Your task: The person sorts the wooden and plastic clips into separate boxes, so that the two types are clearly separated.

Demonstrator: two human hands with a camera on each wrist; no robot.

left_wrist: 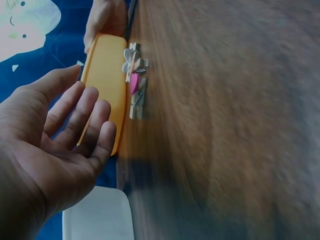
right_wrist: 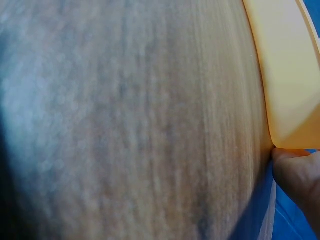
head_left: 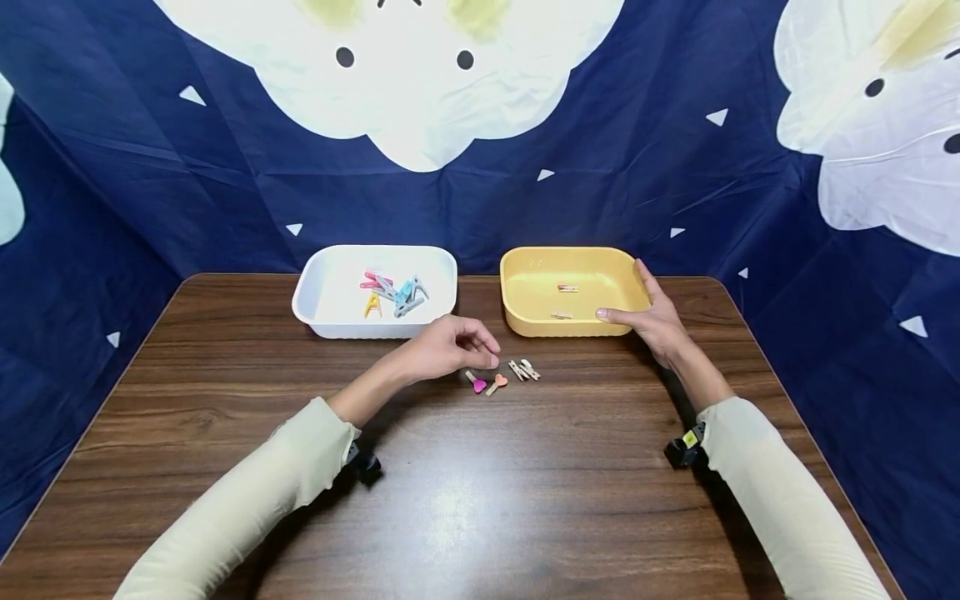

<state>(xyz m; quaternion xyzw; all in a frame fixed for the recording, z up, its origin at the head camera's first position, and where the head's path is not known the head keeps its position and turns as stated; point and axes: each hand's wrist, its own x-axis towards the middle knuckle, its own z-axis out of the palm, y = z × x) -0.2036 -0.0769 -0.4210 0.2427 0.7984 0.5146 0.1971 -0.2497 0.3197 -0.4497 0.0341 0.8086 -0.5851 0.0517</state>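
Note:
My left hand (head_left: 461,346) is held over the table in front of the gap between the two basins, fingers loosely bent and nothing between them. Just beyond its fingertips lie small wooden clothespins: one with a magenta heart (head_left: 478,385), one with an orange heart (head_left: 498,382), and a pale pair (head_left: 524,370). In the left wrist view its palm shows bare. My right hand (head_left: 654,323) grips the right end of the yellow basin (head_left: 573,329), thumb at the front rim and fingers along the side. Inside that basin lie two small clothespins (head_left: 567,288).
A white basin (head_left: 360,331) stands at the back left, holding several plastic clips (head_left: 405,293) in pink, blue, grey and yellow. Both basins sit near the far edge of the brown wooden table (head_left: 450,483). A dark blue cloth (head_left: 480,208) hangs right behind them.

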